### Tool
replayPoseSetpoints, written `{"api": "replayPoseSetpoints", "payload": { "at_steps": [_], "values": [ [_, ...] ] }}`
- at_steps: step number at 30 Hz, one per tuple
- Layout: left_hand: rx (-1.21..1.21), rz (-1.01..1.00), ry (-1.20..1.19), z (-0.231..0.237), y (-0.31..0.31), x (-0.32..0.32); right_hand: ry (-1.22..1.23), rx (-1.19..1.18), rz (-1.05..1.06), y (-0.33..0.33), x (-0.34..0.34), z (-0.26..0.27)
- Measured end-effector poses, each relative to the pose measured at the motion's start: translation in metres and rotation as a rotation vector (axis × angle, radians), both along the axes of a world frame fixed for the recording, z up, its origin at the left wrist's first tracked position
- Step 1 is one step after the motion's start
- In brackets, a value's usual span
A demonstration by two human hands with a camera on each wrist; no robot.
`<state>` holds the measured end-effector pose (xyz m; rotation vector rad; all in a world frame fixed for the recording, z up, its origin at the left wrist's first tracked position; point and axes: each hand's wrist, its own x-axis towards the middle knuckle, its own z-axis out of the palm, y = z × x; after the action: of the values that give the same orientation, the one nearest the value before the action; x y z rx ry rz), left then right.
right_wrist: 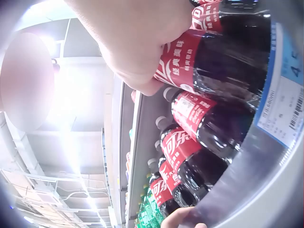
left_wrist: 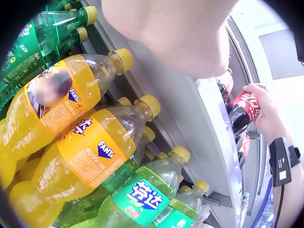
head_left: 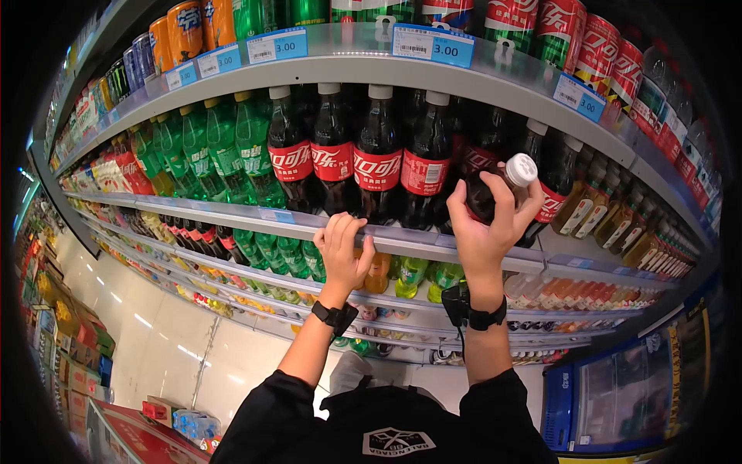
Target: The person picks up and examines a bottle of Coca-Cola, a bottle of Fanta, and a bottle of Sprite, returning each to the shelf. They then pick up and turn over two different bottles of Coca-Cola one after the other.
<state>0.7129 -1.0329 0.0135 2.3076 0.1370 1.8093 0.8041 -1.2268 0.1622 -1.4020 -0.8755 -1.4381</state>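
Observation:
My right hand (head_left: 495,216) grips a dark cola bottle (head_left: 481,203) with a red label. The bottle leans out of the shelf row, its white cap (head_left: 522,169) towards the head camera. In the right wrist view, the hand (right_wrist: 142,42) wraps the label of this cola bottle (right_wrist: 223,66), the base near the shelf's front edge. More cola bottles (head_left: 378,164) stand upright in the row to its left. My left hand (head_left: 344,251) rests on the front edge of the shelf (head_left: 417,241), its fingertips over the rim, with no bottle in it.
Green soda bottles (head_left: 220,151) stand left of the colas, amber bottles (head_left: 583,203) to the right. Cans (head_left: 185,32) line the shelf above, behind price tags (head_left: 433,46). Orange Fanta bottles (left_wrist: 97,147) sit below the left hand. A blue-framed cooler (head_left: 618,387) stands lower right.

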Motion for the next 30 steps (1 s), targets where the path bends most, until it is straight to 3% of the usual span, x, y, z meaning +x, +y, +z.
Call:
{"api": "replayPoseSetpoints", "payload": {
  "at_steps": [5,9,13,17,18,19,21,22,27,29,30],
  "values": [
    [-0.021,-0.013,0.016,0.004,-0.004,-0.004,-0.012,0.026,0.032,-0.016,-0.006,-0.010],
    [-0.040,-0.032,0.023,0.009,-0.004,-0.008,-0.200,0.066,0.045,-0.028,-0.020,-0.026],
    [-0.035,-0.068,0.171,0.029,-0.006,-0.027,-0.245,0.260,0.064,-0.050,-0.054,-0.024],
    [0.049,0.048,0.314,0.070,-0.040,-0.066,-0.016,0.488,0.489,-0.049,-0.085,-0.022],
    [-0.032,-0.092,0.284,0.074,-0.048,-0.076,0.056,0.525,0.586,-0.048,-0.091,-0.022],
    [-0.179,-0.356,0.234,0.065,-0.045,-0.077,0.118,0.564,0.702,-0.045,-0.097,-0.021],
    [-1.075,-1.244,0.196,0.063,-0.063,-0.088,0.239,0.645,0.833,-0.041,-0.103,-0.019],
    [-1.364,-1.482,0.265,0.071,-0.073,-0.102,0.231,0.582,0.868,-0.039,-0.102,-0.022],
    [-1.243,-1.443,0.289,0.067,-0.081,-0.117,0.297,0.585,0.924,-0.033,-0.097,-0.029],
    [-0.736,-1.082,0.142,0.057,-0.081,-0.122,0.371,0.616,0.875,-0.032,-0.097,-0.026],
    [-0.704,-1.163,0.107,0.057,-0.086,-0.126,0.423,0.618,0.921,-0.034,-0.097,-0.023]
  ]
}}
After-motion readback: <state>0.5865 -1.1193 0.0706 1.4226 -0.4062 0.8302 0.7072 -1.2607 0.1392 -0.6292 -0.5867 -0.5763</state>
